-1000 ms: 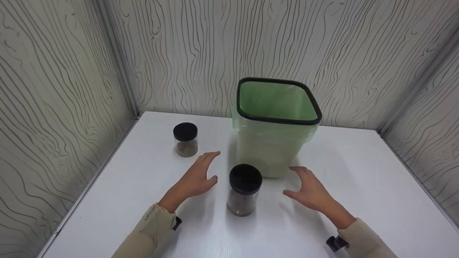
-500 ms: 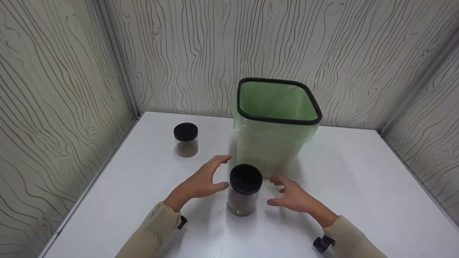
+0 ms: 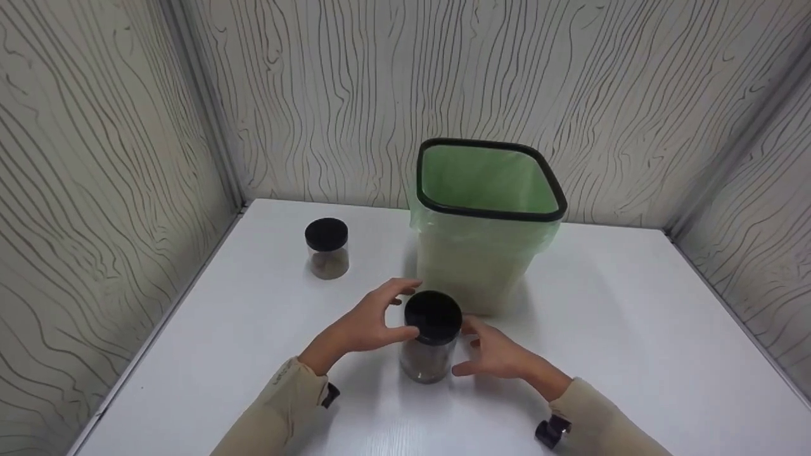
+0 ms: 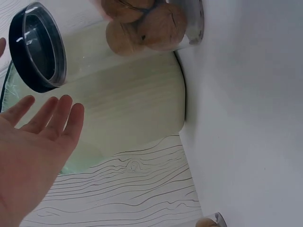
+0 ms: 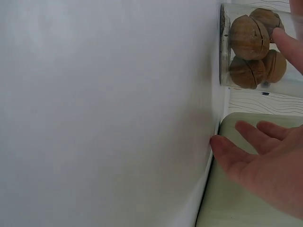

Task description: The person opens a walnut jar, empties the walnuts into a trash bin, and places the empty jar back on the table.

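Note:
A clear jar (image 3: 428, 362) with a black lid (image 3: 433, 315) stands upright between the two hands; several walnuts (image 5: 249, 39) lie in its bottom. My left hand (image 3: 367, 326) is on the lid's left side, thumb and fingers spread around it. The left wrist view shows its fingers apart from the lid. My right hand (image 3: 497, 353) curves loosely beside the jar's right side, lower than the left. In the right wrist view, the right thumb (image 5: 289, 47) overlaps the jar's wall; whether it touches cannot be told. Neither hand visibly grips the jar.
Right behind the jar stands a pale green bin (image 3: 466, 269) with a black rim and a green liner. A smaller black-lidded jar (image 3: 328, 253), with brown contents, sits at the back left of the white table (image 3: 241, 316). Wood-patterned panels (image 3: 329, 95) enclose the table.
Both hands have moved inward, the left one rightward to the lid and the right one leftward to the jar's side. Both jars and the bin have stayed in place.

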Tool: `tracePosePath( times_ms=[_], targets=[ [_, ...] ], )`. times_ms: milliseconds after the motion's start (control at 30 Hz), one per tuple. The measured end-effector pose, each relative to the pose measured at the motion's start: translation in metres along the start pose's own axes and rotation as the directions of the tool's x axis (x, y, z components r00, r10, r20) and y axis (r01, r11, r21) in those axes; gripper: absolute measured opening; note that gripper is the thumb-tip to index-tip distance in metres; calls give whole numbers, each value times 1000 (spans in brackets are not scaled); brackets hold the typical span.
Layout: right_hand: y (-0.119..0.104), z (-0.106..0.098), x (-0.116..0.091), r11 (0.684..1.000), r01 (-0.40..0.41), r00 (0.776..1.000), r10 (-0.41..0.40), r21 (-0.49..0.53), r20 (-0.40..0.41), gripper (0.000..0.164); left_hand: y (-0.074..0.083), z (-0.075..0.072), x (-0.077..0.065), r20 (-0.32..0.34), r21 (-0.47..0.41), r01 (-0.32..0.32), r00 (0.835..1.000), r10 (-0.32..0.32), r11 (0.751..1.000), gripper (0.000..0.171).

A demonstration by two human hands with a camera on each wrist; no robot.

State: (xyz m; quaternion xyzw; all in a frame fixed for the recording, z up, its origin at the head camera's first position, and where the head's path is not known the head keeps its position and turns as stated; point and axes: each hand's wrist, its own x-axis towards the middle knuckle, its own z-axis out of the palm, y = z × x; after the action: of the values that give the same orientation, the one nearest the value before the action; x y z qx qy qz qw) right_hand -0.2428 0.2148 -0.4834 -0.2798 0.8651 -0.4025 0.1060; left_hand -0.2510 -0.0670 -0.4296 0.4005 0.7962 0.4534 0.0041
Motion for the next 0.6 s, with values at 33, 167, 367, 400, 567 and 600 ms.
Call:
tracePosePath(
  times_ms=[33, 167, 367, 400, 567, 600],
  targets=[
    [-1, 0, 1, 1000, 8, 1000, -8, -1, 3, 82, 1, 0, 1, 3, -1, -5, 1000, 5, 1000, 69],
    [-7, 2, 4, 999, 39, 999, -39, 0, 24, 82, 1, 1, 2, 21, 7, -24, 1000, 24, 1000, 71],
    [-14, 3, 8, 996, 86, 995, -87, 19, 43, 77, 2, 3, 4, 34, 13, -32, 999, 31, 999, 73],
    [-14, 3, 9, 996, 89, 995, -90, 18, 40, 76, 2, 3, 5, 36, 14, -35, 999, 34, 999, 73],
    [-14, 6, 12, 997, 81, 996, -82, 14, 44, 79, 2, 3, 6, 43, 23, -50, 998, 49, 998, 75],
    [-14, 6, 13, 996, 85, 995, -86, 15, 46, 79, 2, 3, 6, 43, 28, -53, 998, 52, 998, 75]
  ],
)
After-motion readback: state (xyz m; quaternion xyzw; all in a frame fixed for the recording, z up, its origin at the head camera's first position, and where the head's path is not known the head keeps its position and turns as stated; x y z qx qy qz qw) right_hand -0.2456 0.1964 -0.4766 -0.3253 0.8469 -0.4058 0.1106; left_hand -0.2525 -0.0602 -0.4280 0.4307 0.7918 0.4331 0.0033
